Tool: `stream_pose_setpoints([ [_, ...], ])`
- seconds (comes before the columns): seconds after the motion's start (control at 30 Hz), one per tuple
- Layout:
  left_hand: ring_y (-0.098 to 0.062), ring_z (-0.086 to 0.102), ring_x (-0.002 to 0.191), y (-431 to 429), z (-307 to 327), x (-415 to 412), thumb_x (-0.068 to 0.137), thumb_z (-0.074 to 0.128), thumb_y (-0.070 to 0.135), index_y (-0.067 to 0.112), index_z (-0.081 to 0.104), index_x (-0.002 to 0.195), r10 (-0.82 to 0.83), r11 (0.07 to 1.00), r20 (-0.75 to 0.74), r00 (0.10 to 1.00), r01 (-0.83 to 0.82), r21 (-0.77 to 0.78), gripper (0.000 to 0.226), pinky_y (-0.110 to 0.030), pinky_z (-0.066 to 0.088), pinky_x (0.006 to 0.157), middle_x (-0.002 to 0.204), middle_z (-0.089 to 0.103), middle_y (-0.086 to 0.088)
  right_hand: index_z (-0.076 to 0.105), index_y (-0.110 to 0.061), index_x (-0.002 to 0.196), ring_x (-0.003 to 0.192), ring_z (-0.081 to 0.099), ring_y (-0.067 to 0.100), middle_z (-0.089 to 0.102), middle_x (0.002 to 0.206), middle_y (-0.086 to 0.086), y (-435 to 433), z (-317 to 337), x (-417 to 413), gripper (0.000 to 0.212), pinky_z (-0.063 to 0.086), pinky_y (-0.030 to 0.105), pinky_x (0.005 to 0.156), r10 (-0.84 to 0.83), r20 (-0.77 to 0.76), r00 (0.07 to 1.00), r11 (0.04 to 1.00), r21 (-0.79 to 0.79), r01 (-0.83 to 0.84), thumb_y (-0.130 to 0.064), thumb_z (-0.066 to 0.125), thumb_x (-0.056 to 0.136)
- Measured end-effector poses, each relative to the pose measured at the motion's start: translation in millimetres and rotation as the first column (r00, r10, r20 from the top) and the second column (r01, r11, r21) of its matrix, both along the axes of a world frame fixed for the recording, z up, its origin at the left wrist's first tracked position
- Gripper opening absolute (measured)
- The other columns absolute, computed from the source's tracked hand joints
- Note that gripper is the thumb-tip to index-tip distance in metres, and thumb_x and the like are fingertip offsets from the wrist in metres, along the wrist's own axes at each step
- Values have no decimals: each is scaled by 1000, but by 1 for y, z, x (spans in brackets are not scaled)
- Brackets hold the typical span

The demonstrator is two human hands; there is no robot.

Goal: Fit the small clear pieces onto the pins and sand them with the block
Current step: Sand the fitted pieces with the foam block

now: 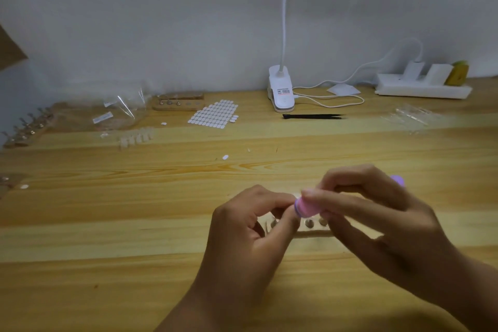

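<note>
The block (307, 206), pink with a purple edge, is gripped between the thumb and curled fingers of the right hand (377, 213) and angled so that its near end is brought against the tips of the left hand (242, 226). There the left thumb and forefinger are pinched together on something small, judged to be a pin carrying a piece, so that it is steadied against the sanding. The piece itself is hidden by the fingertips and the block, so its look cannot be told. Both hands are kept just above the wooden holder (312, 232) on the table (134, 210), where other pins (310, 222) are seated upright. A row of pale, translucent spare pieces (136, 137) is left well apart, far left.
</note>
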State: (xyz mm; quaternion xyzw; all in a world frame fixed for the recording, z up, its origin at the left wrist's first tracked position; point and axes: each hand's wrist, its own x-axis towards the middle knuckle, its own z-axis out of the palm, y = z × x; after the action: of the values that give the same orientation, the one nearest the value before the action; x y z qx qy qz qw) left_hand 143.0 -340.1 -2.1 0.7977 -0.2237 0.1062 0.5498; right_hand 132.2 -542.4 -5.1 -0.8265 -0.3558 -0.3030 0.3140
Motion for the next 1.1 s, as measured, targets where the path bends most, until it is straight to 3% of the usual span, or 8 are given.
stream_pose_setpoints([
  [0.1,-9,64,75,-1,-1,-2,83,69,28,27,78,87,36,996,87,996,-43,81,9,-13,40,59,76,66,13,67,-3,124,101,63,24,58,111,11,-3,-1,4,32,52,33,82,-38,-6,999,996,-77,38,0,59,94],
  [0.2,-7,64,78,-1,-2,-3,81,70,25,29,78,82,60,992,85,995,-69,110,8,-14,41,60,77,67,14,68,-5,123,100,63,18,60,109,10,-5,2,8,31,53,31,82,-137,-6,991,988,-79,136,-1,60,93],
  [0.33,-7,64,77,1,-1,0,80,71,25,26,79,86,84,990,122,989,-96,99,10,-16,42,60,77,67,14,69,-4,120,101,63,17,59,108,9,2,1,-1,28,47,21,87,-69,-18,997,997,-35,68,0,60,94],
  [0.57,-6,65,79,1,-2,-1,81,77,19,27,79,87,74,990,114,991,-87,114,10,-15,43,60,79,68,14,69,-5,117,100,63,15,60,107,8,5,4,-1,26,50,24,85,-118,-39,992,993,10,118,-6,58,94],
  [0.67,-8,64,77,1,-2,0,82,73,24,26,80,93,76,992,145,987,-90,88,13,-20,45,55,79,67,14,70,-7,117,100,62,17,59,107,9,12,1,-6,24,46,21,87,-37,-61,997,999,-19,35,-7,57,97],
  [0.8,-10,66,75,-2,-6,1,80,79,18,27,80,82,110,988,145,983,-124,96,9,-28,47,53,77,68,13,70,-3,115,99,63,18,60,105,9,5,2,2,25,51,29,83,-124,-78,989,992,-2,124,-8,56,95],
  [1.0,-8,63,71,0,-4,2,76,74,29,33,79,88,89,989,190,978,-110,102,14,-18,46,51,77,66,13,69,-4,118,100,60,17,58,109,9,13,-2,-5,25,49,24,87,-17,-110,994,1000,-2,17,-5,57,97],
  [1.1,0,58,65,-1,-4,3,72,75,22,30,80,80,112,985,218,970,-137,106,12,-13,43,50,74,65,14,69,-3,116,101,61,18,60,108,8,6,-1,1,24,52,30,85,-88,-125,988,996,22,91,-8,55,98],
])
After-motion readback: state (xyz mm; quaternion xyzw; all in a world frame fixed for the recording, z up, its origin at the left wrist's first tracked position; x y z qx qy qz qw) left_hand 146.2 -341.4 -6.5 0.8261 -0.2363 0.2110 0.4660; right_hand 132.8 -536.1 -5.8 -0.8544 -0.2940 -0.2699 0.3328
